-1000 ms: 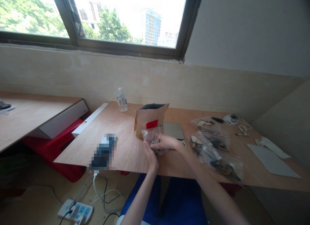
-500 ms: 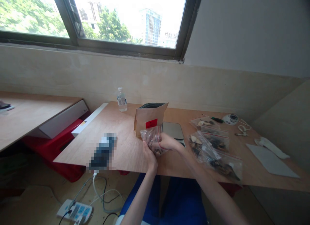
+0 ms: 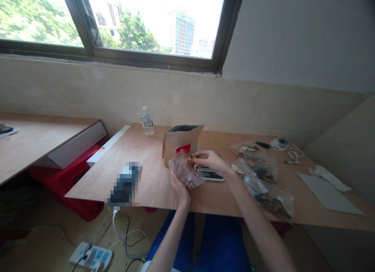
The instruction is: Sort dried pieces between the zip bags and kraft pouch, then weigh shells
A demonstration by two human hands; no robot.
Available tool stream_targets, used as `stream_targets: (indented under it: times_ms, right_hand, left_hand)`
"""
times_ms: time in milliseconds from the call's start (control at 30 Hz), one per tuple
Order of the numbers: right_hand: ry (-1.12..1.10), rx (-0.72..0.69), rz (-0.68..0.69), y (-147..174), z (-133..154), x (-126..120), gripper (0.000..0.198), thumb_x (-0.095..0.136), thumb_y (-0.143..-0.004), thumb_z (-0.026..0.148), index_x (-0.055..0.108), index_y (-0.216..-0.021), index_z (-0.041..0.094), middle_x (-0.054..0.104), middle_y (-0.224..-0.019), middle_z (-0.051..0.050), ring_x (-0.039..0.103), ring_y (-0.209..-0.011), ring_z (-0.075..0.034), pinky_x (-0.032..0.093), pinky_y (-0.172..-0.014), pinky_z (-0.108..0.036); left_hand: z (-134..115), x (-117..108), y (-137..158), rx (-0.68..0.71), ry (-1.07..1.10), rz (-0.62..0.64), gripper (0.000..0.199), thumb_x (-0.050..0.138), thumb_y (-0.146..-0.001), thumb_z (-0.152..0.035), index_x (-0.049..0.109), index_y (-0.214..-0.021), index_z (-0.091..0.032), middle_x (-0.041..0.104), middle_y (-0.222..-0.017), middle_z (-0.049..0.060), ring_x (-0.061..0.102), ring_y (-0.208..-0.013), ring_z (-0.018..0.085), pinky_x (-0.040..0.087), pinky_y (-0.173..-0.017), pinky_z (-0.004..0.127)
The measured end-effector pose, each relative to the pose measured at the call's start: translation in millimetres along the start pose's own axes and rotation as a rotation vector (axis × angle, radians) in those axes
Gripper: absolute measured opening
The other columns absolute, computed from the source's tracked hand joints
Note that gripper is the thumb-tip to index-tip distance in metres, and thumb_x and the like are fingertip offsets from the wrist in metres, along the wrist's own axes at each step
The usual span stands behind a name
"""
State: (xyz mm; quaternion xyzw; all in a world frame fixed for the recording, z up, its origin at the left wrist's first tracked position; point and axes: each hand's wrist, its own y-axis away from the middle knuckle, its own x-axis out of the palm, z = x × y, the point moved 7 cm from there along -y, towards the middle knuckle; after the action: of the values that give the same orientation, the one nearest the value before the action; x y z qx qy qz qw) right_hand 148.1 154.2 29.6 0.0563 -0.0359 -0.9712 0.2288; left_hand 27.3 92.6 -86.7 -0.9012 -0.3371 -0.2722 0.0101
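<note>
My left hand (image 3: 181, 192) grips a clear zip bag (image 3: 179, 171) from below and holds it tilted over the near part of the table. A few pieces show through the bag's lower corner. At the bag's open mouth, my right hand (image 3: 212, 161) pinches some brown dried slices (image 3: 191, 161); their exact kind I cannot make out. Directly behind stands an open kraft paper bag (image 3: 172, 144) with a red label. A small digital scale (image 3: 213, 175) lies beyond my right hand, partly covered by it.
Zip bags of dried pieces (image 3: 268, 203) lie on the right, near a white camera (image 3: 279, 144), a coiled cable (image 3: 293, 157) and a white sheet (image 3: 329, 194). A water bottle (image 3: 147, 121) stands at the back. A blurred-out phone-like device (image 3: 124, 184) lies left, cabled toward a power strip (image 3: 92, 255).
My right hand has come out of the zip bag, moving up and right with brown dried slices in its fingers. The bag's red-edged mouth now shows, and more of the scale's front is visible.
</note>
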Motion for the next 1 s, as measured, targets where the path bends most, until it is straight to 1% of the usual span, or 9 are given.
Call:
stream_targets:
  times_ms: [100,233,333,433,600,733,833,933,1000]
  right_hand:
    - [-0.022,-0.076,-0.074,-3,18,-16,0.046,0.078,-0.061,0.041,0.068,-0.095,0.012,0.07,-0.093,-0.009,0.064,-0.08,-0.016,0.05,-0.073,-0.028]
    - [0.028,-0.337,-0.212,-10,74,-34,0.044,0.075,-0.066,0.043,0.066,-0.098,0.014,0.069,-0.097,-0.008,0.063,-0.088,-0.018,0.05,-0.077,-0.03]
    - [0.129,-0.557,-0.273,-15,123,-32,0.039,0.073,-0.068,0.041,0.064,-0.096,0.015,0.068,-0.096,-0.006,0.063,-0.086,-0.016,0.05,-0.077,-0.027]
    - [0.246,-0.667,-0.238,-27,152,-20,0.033,0.07,-0.071,0.036,0.062,-0.095,0.014,0.067,-0.092,-0.005,0.063,-0.081,-0.014,0.05,-0.074,-0.026]
    - [0.545,-0.664,-0.094,-50,154,4,0.023,0.061,-0.075,0.024,0.062,-0.095,0.013,0.067,-0.087,-0.004,0.062,-0.076,-0.014,0.048,-0.069,-0.025]
    - [0.743,-0.678,-0.047,-55,146,15,0.021,0.056,-0.073,0.017,0.065,-0.092,0.015,0.068,-0.089,-0.003,0.06,-0.08,-0.014,0.044,-0.071,-0.024]
    - [0.772,-0.669,0.003,-57,140,20,0.023,0.054,-0.074,0.014,0.067,-0.093,0.015,0.067,-0.091,-0.003,0.059,-0.081,-0.013,0.044,-0.072,-0.023]
    - [0.749,-0.7,0.023,-55,137,22,0.021,0.052,-0.079,0.017,0.068,-0.092,0.015,0.066,-0.097,-0.005,0.059,-0.088,-0.014,0.045,-0.076,-0.024]
    - [0.724,-0.715,0.038,-51,134,22,0.024,0.048,-0.084,0.019,0.068,-0.096,0.016,0.066,-0.101,-0.006,0.059,-0.093,-0.015,0.045,-0.08,-0.025]
  left_hand:
    - [0,0,1,-0.017,0.009,-0.009,0.056,0.034,-0.091,-0.054,0.053,-0.127,-0.016,0.063,-0.122,0.012,0.059,-0.113,0.021,0.047,-0.094,0.031]
    - [0,-1,1,-0.019,0.011,-0.013,0.053,0.035,-0.091,-0.052,0.053,-0.128,-0.018,0.062,-0.124,0.011,0.058,-0.115,0.02,0.044,-0.097,0.031]
    - [1,-2,1,-0.031,0.009,-0.016,0.053,0.036,-0.091,-0.052,0.055,-0.124,-0.015,0.062,-0.123,0.013,0.06,-0.112,0.02,0.044,-0.096,0.032]
    - [2,-3,1,-0.053,0.005,-0.019,0.054,0.036,-0.09,-0.052,0.058,-0.12,-0.013,0.066,-0.115,0.015,0.063,-0.105,0.021,0.048,-0.092,0.033]
    - [-1,-1,5,-0.091,0.012,0.001,0.057,0.036,-0.09,-0.055,0.06,-0.118,-0.012,0.072,-0.097,0.014,0.067,-0.094,0.023,0.051,-0.084,0.034]
    - [-2,0,5,-0.094,0.033,0.005,0.056,0.037,-0.09,-0.054,0.055,-0.125,-0.014,0.07,-0.104,0.013,0.067,-0.096,0.022,0.052,-0.083,0.034]
    - [0,-1,5,-0.099,0.04,-0.005,0.055,0.037,-0.09,-0.053,0.055,-0.124,-0.015,0.07,-0.103,0.013,0.067,-0.097,0.022,0.052,-0.082,0.033]
    - [4,-1,5,-0.13,0.013,-0.006,0.056,0.037,-0.089,-0.055,0.058,-0.12,-0.014,0.072,-0.093,0.012,0.067,-0.093,0.023,0.053,-0.08,0.034]
    - [4,-1,5,-0.126,0.001,0.0,0.057,0.036,-0.089,-0.056,0.059,-0.118,-0.013,0.072,-0.091,0.013,0.067,-0.094,0.023,0.053,-0.081,0.035]
